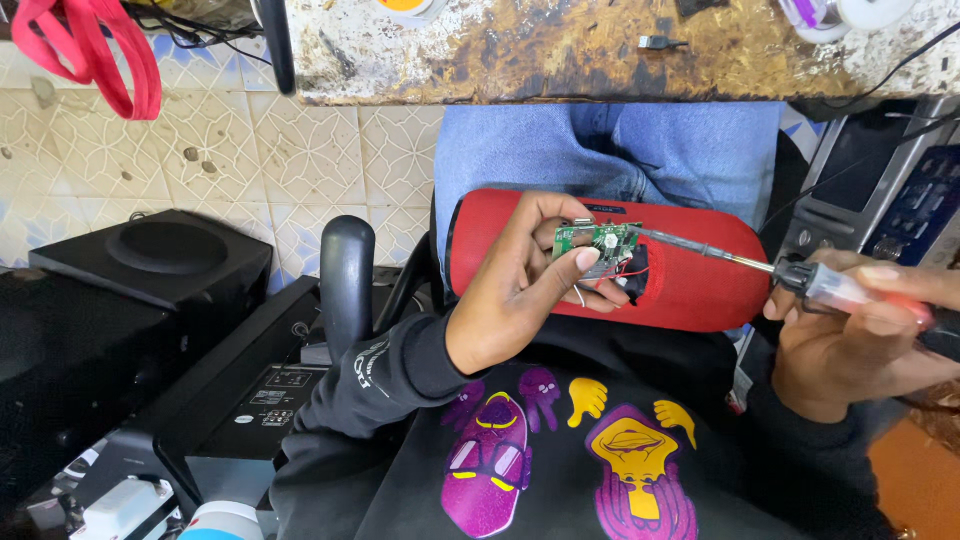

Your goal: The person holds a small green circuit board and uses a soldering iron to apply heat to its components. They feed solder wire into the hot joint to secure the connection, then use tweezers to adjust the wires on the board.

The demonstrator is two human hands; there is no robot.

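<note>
black sleeves frame the lap, where a red speaker (pixel 600 260) lies opened. left hand (pixel 520 290) pinches its green circuit board (pixel 592 240), already pulled out on wires; right hand (pixel 850 340) grips a screwdriver (pixel 800 275), tip at the board, work unfinished.

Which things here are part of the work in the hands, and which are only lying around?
In use:
- left hand holding the green circuit board
- right hand holding the screwdriver, tip at the board
- red speaker on the lap, wires coming out

Lying about:
- black speaker box
- red strap
- worn workbench
- plug on it
</note>
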